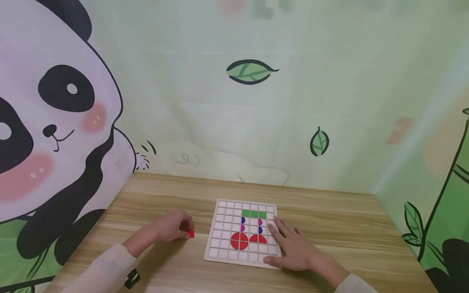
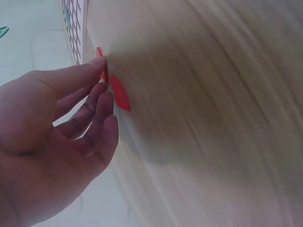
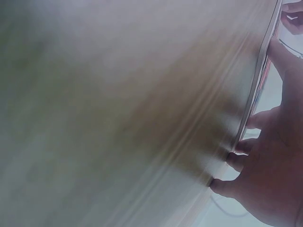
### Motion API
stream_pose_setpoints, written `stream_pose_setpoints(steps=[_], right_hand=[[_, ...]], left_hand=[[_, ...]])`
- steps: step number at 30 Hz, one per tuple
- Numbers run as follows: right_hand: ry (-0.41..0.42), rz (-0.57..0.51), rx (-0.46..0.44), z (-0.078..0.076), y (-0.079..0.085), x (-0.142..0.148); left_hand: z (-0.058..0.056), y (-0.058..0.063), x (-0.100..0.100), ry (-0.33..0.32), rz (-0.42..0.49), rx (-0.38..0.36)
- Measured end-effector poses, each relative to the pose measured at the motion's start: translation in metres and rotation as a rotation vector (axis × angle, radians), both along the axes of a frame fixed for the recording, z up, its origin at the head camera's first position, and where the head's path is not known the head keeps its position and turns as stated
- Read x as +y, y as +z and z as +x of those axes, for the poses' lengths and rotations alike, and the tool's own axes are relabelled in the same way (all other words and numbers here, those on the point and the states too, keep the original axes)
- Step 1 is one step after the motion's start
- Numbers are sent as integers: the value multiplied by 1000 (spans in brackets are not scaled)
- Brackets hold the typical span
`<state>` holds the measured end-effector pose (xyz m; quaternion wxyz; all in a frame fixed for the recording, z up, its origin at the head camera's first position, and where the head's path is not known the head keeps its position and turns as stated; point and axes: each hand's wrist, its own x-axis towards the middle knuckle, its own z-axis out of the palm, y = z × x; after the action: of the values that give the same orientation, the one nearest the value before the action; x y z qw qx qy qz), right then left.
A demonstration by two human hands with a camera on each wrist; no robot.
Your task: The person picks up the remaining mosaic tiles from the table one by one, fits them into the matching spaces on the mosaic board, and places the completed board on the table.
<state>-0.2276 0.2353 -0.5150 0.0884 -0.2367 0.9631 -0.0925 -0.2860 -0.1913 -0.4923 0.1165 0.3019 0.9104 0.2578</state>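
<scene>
Red piece [image 1: 191, 234]: pinched between thumb and fingertips of left hand [image 1: 174, 226], to the left of the board [image 1: 216, 243] and apart from it. Close to the table [image 1: 340, 228]; contact between the two cannot be told. Second red piece [image 2: 120, 93]: lying on the table, likewise left of the board, just beside the same fingers.

Right hand [image 1: 293, 249]: at right edge of the board, grip spread, thumb and fingertips touching that edge.

Board: flat on the table, ruled into squares. Laid on it, toward its far edge: row of three green squares [image 1: 254, 213]. Nearer: two columns of half-circles, blue [image 1: 243, 220] above pink [image 1: 242, 228] on the left, pink above blue on the right. Below left column: red circle [image 1: 236, 237] in four quarters. Below right column: red half-circle [image 1: 255, 238], curve facing the board's far edge.

Behind the board: wall cloth [image 1: 205, 106] with printed leaves [image 1: 250, 72]. Far left of the board: panda drawing [image 1: 102, 81].
</scene>
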Motion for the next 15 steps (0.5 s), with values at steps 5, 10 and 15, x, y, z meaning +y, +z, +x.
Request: stream_pose_setpoints(steps=[5, 10, 15], right_hand=[[-2, 1, -4, 1, 0, 0], [1, -1, 4, 1, 2, 0], [2, 2, 6, 1, 2, 0]], left_hand=[[-1, -2, 1, -11, 6, 17], [-2, -5, 2, -15, 10, 45], [-2, -4, 2, -11, 11, 36]])
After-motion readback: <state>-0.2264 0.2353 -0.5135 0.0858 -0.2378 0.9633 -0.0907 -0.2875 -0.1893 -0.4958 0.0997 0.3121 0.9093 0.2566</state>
